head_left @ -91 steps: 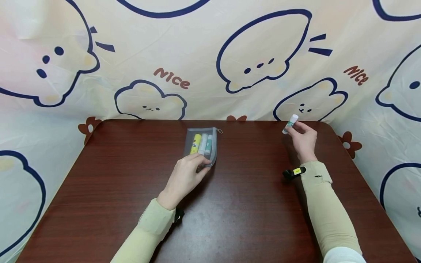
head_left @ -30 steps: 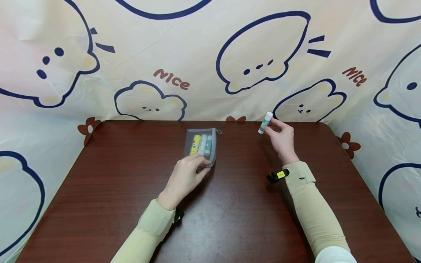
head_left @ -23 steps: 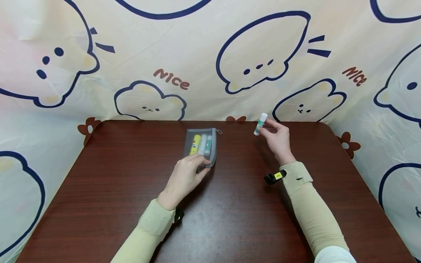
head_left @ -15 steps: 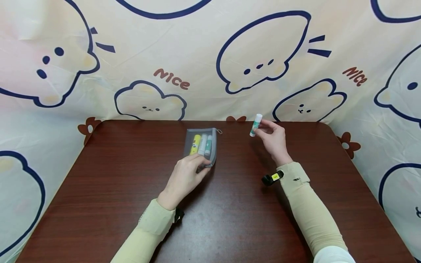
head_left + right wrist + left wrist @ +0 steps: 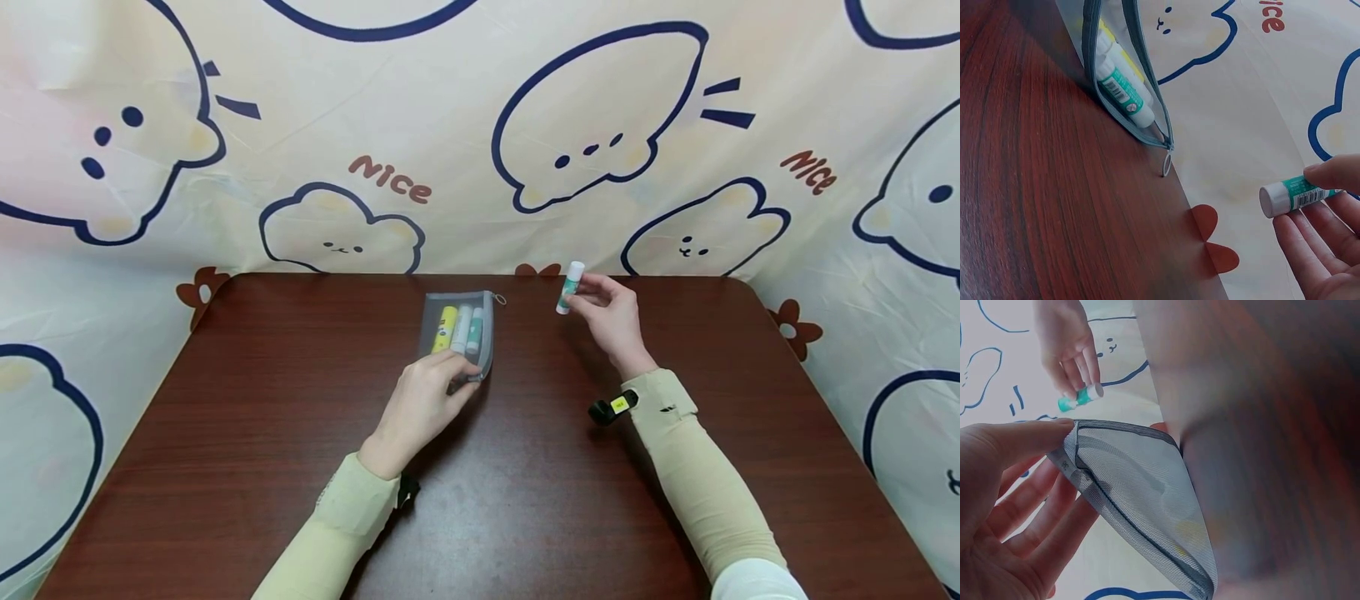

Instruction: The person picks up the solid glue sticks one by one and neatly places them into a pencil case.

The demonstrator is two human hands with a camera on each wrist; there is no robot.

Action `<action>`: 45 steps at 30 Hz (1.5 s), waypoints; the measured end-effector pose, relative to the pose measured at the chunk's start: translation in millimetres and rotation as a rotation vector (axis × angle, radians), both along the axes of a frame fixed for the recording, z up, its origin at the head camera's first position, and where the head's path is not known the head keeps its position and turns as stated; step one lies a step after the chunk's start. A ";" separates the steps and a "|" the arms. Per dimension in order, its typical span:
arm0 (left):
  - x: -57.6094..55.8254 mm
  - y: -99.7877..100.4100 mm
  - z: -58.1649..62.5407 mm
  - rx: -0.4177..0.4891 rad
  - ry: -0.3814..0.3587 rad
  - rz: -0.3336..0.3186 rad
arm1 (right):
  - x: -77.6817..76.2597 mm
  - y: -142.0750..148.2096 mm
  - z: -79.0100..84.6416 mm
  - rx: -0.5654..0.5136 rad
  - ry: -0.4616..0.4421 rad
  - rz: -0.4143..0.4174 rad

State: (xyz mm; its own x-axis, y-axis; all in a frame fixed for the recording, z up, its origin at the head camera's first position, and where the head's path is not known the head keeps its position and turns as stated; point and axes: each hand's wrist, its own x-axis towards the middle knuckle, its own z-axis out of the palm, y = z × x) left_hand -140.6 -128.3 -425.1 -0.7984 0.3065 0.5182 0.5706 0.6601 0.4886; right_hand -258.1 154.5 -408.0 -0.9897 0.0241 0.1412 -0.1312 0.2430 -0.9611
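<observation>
My left hand (image 5: pixel 417 398) pinches the near corner of a grey mesh zip pouch (image 5: pixel 489 337) between thumb and fingers. The pouch's zipped side gapes to the right, as the right wrist view shows. Inside lie a yellow tube (image 5: pixel 445 328), a white tube (image 5: pixel 462 327) and a green-and-white glue stick (image 5: pixel 1124 94), side by side. To the right of the pouch, my right hand (image 5: pixel 613 321) holds another green-and-white glue stick (image 5: pixel 570 288) between thumb and fingers. That stick is tilted, white cap up, above the table near its back edge.
A ring-shaped zipper pull (image 5: pixel 1167 164) hangs from the pouch's far corner. The dark brown wooden table (image 5: pixel 510 500) ends at the back against a cream curtain (image 5: pixel 457 100) with cartoon prints. More of this curtain closes off the left and right sides.
The right hand has carried its glue stick leftward, from the far right of the table to nearer the pouch. The left hand and the pouch have stayed in place.
</observation>
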 end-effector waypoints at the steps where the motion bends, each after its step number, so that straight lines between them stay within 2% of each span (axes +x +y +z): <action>1: -0.1 0.0 -0.1 -0.001 0.000 -0.001 | -0.1 -0.8 -0.2 0.000 -0.003 0.003; 8: 0.3 0.0 0.5 -0.001 -0.006 -0.003 | 0.4 -6.9 -1.7 -0.013 -0.018 0.028; 17: 0.3 0.5 1.1 -0.002 -0.016 -0.005 | 1.1 -17.4 -7.1 -0.107 -0.069 0.091; 35: 1.0 0.1 2.5 0.002 -0.018 0.004 | 4.7 -40.0 -22.4 -0.145 -0.168 0.139; 45: 1.3 -0.3 3.6 0.002 -0.022 0.008 | 6.1 -48.4 -32.3 -0.119 -0.233 0.131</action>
